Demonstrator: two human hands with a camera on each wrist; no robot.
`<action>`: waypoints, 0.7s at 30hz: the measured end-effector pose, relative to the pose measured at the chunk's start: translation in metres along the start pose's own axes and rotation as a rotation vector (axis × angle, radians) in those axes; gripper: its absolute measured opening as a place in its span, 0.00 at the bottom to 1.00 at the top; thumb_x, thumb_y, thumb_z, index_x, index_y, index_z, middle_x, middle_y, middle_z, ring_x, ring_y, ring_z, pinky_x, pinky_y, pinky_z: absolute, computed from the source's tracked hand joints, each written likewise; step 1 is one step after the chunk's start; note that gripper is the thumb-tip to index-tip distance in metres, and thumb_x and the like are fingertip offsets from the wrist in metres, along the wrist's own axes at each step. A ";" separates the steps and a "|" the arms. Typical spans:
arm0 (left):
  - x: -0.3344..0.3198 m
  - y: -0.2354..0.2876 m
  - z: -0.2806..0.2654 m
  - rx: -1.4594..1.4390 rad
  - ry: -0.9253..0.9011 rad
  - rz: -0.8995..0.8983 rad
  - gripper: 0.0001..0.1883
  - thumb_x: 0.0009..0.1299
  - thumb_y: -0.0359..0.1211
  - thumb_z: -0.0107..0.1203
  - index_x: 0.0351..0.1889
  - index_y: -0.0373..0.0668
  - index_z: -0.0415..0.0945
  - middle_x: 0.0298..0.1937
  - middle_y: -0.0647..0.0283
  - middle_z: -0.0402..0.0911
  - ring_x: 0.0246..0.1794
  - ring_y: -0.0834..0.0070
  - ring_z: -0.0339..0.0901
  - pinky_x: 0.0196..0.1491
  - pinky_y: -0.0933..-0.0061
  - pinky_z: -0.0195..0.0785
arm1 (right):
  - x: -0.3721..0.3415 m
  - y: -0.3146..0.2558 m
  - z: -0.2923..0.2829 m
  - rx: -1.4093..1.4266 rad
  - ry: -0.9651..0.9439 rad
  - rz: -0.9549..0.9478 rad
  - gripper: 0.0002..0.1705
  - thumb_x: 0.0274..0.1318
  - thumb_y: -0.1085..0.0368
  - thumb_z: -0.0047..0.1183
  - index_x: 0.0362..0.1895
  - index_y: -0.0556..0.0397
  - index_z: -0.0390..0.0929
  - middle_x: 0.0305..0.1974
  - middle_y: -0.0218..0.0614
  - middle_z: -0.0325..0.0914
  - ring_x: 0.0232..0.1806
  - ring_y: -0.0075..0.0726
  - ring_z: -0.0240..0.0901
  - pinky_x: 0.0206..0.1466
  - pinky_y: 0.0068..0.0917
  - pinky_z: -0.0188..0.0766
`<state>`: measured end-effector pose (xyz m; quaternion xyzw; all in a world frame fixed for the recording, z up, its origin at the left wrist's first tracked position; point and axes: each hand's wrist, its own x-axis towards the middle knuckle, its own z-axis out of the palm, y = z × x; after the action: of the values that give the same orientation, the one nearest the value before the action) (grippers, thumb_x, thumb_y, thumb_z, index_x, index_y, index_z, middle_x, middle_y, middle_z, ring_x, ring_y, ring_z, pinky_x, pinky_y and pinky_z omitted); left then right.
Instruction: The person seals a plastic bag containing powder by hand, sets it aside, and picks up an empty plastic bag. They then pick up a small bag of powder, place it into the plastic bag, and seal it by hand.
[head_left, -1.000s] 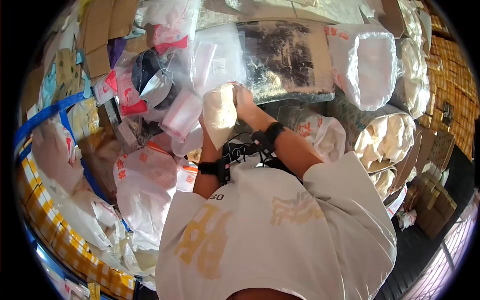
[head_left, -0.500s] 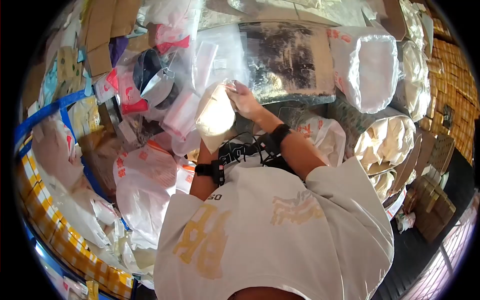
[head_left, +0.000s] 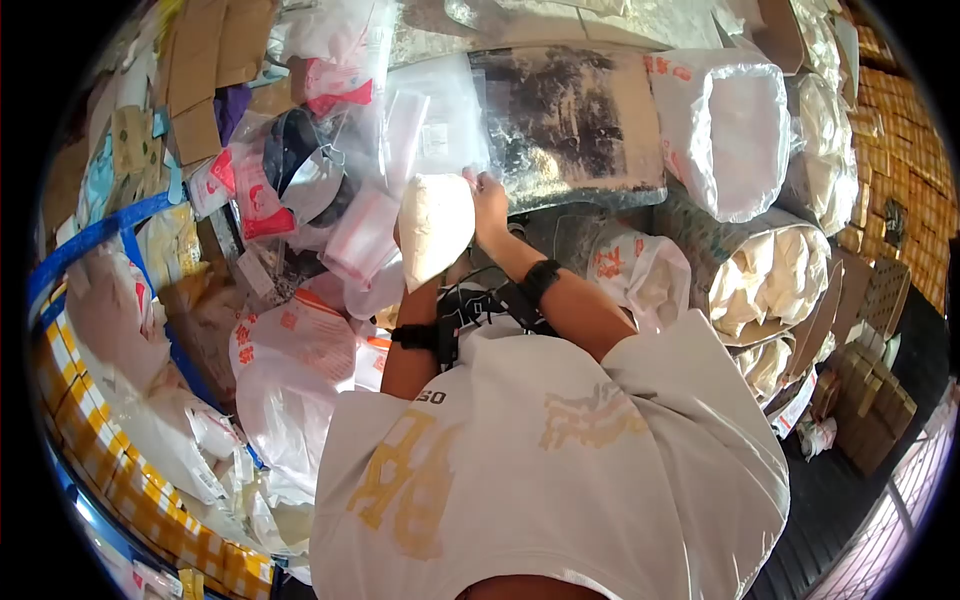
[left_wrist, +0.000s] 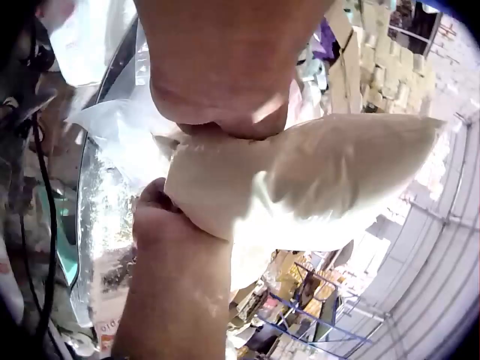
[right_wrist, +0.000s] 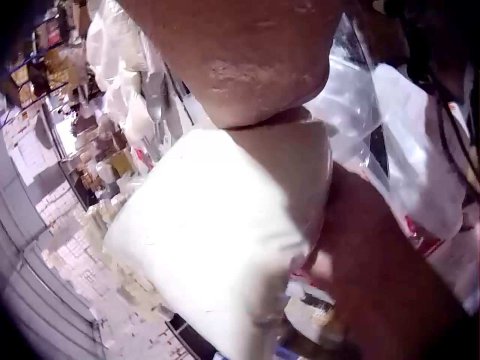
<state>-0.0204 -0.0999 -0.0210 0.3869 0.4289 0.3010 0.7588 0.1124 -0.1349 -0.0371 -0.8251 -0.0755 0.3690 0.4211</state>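
Observation:
A plump clear bag of cream-coloured powder (head_left: 437,228) is held up in front of the person's chest, between both hands. My right hand (head_left: 488,208) grips it at the upper right edge, fingertips near the top. From the head view the left hand is mostly hidden behind the bag. In the left wrist view, the heel of the left hand (left_wrist: 221,75) lies against the bag's gathered end, and the right hand's fingers (left_wrist: 154,196) curl at the other side. The right wrist view has the left hand (right_wrist: 341,225) along the bag's side, its fingers largely hidden.
Behind the hands lies a dark, powder-dusted board (head_left: 560,120), with a stack of clear bags (head_left: 435,115) to its left. A white lined sack (head_left: 750,140) stands at the right, above a sack of filled bags (head_left: 765,280). Pink-printed packets (head_left: 265,190) clutter the left.
The bag has turned, so a smooth rounded face now shows instead of its sunlit, creased side. My right hand has shifted slightly down along its right edge.

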 end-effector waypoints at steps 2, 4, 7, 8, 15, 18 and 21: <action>0.010 -0.001 -0.003 0.115 0.019 0.051 0.16 0.65 0.31 0.64 0.26 0.39 0.66 0.24 0.69 0.64 0.26 0.81 0.61 0.30 0.75 0.56 | -0.001 -0.003 -0.012 -0.090 -0.127 -0.068 0.29 0.68 0.44 0.51 0.32 0.63 0.75 0.29 0.45 0.79 0.30 0.32 0.71 0.36 0.36 0.69; 0.015 -0.004 -0.012 0.232 0.049 0.100 0.17 0.65 0.31 0.64 0.24 0.39 0.65 0.22 0.70 0.63 0.25 0.82 0.59 0.28 0.75 0.54 | 0.005 -0.001 -0.019 -0.198 -0.266 -0.106 0.30 0.69 0.43 0.48 0.38 0.63 0.78 0.33 0.43 0.81 0.34 0.31 0.74 0.39 0.33 0.71; 0.015 -0.007 -0.023 0.454 0.127 0.219 0.19 0.65 0.32 0.64 0.20 0.39 0.64 0.19 0.71 0.61 0.23 0.83 0.57 0.25 0.75 0.52 | 0.002 -0.001 -0.019 0.468 -0.479 0.103 0.28 0.71 0.45 0.45 0.51 0.60 0.77 0.41 0.37 0.82 0.42 0.30 0.77 0.46 0.29 0.73; 0.015 -0.008 -0.026 0.545 0.161 0.268 0.20 0.65 0.32 0.65 0.19 0.39 0.63 0.18 0.71 0.60 0.22 0.83 0.56 0.25 0.75 0.51 | 0.002 -0.002 -0.020 0.476 -0.519 0.152 0.31 0.71 0.43 0.45 0.53 0.61 0.76 0.44 0.38 0.82 0.44 0.31 0.77 0.47 0.28 0.73; 0.017 0.005 0.016 0.478 0.460 0.466 0.23 0.73 0.31 0.57 0.18 0.39 0.57 0.18 0.73 0.53 0.22 0.86 0.50 0.23 0.76 0.46 | 0.013 -0.015 -0.023 0.510 -0.703 0.357 0.27 0.72 0.46 0.43 0.55 0.57 0.76 0.50 0.38 0.79 0.48 0.28 0.77 0.48 0.25 0.76; 0.016 0.004 0.022 0.387 0.424 0.421 0.25 0.74 0.33 0.57 0.16 0.41 0.56 0.17 0.75 0.53 0.21 0.86 0.49 0.23 0.76 0.47 | 0.024 0.009 -0.011 0.521 -0.725 0.322 0.22 0.74 0.51 0.42 0.55 0.55 0.76 0.50 0.37 0.79 0.47 0.27 0.77 0.48 0.25 0.76; 0.018 -0.010 0.020 0.248 0.424 0.084 0.26 0.74 0.38 0.57 0.14 0.43 0.58 0.15 0.75 0.58 0.19 0.85 0.52 0.22 0.76 0.51 | 0.010 0.012 -0.025 0.654 -0.830 0.324 0.21 0.73 0.53 0.42 0.56 0.56 0.76 0.50 0.38 0.79 0.47 0.28 0.78 0.49 0.26 0.76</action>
<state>0.0068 -0.0975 -0.0298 0.4228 0.5958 0.3516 0.5853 0.1341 -0.1545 -0.0423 -0.4376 0.0113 0.7276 0.5282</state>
